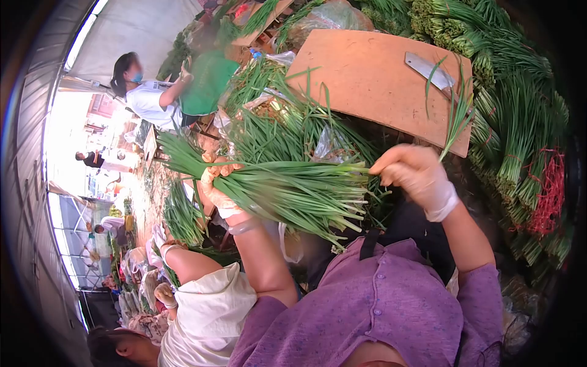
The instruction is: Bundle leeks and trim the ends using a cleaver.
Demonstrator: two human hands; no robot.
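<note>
My left hand [219, 186], in a thin clear glove, is closed around a large bunch of garlic chives [293, 189]. The green leaf ends stick out to the left of the fist, and the pale stem ends fan out to the right. My right hand [419, 177], gloved the same way, is at those stem ends with thumb and fingers drawn together in a pinch. Its fingertips touch or nearly touch the outermost stems; whatever lies between them is too small to make out. Beyond the bunch is a heap of loose garlic chives [275, 125].
A wooden board [361, 73] carries a cleaver [431, 73] and a few stray leaves. Tied bunches [520, 122] are stacked at the right, near red ties [548, 196]. A co-worker in white [211, 306] sits close on my left; another person [150, 98] is farther off beside a green sheet [208, 82].
</note>
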